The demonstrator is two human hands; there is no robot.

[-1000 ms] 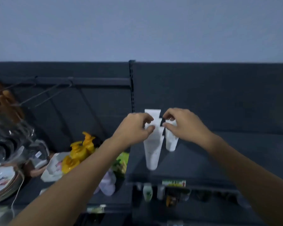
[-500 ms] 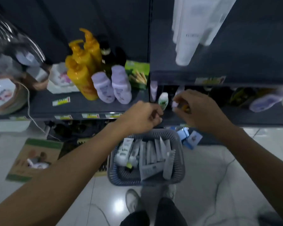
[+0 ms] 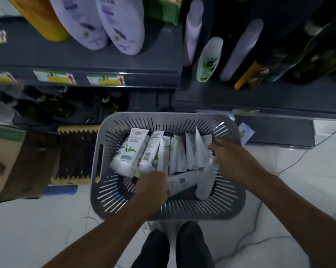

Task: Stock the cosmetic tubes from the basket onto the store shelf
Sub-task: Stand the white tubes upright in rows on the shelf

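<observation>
On white floor [image 3: 37, 219] (dark shelf [image 3: 85, 55] behind): basket [image 3: 238, 202], tubes [image 3: 127, 153]; left hand [image 3: 152, 187], right hand [image 3: 236, 161] inside, grip unclear

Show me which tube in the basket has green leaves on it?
The widest tube, at the basket's left end. Only it shows a green leaf picture; the rest look plain or barcoded.
</observation>
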